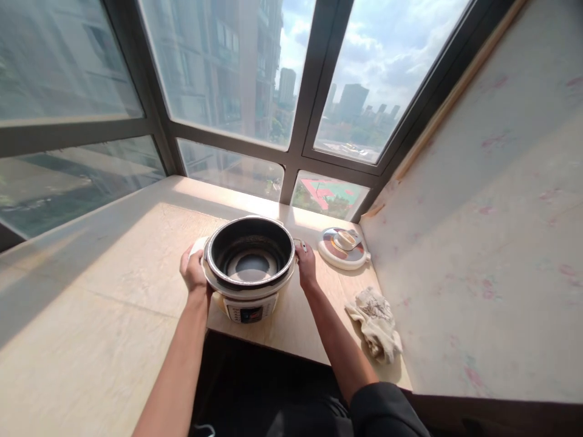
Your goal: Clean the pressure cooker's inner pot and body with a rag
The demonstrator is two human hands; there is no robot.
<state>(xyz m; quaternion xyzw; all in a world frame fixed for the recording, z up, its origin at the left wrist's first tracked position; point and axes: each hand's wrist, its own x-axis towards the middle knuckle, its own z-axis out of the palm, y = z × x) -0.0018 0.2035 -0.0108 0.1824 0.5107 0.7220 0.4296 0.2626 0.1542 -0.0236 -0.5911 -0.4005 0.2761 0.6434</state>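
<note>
An electric pressure cooker (285, 286) with its lid off stands upright near the front edge of the sill. Its dark inner pot (252, 227) looks bare inside, and the control panel (251, 312) faces me. My left hand (195, 271) is closed around the white handle on the left side. On the opposite side, my right hand (306, 265) grips the other handle, its fingers partly hidden. The cooker's round lid (344, 247), white with a coloured top and a knob, lies to the right of my right hand.
A crumpled, stained cloth (377, 325) lies on the right of the pale sill (113, 267), close to the flower-patterned wall (483, 243). Dark window frames (298, 121) with glass panes rise behind the cooker. The sill's front edge runs just below the cooker.
</note>
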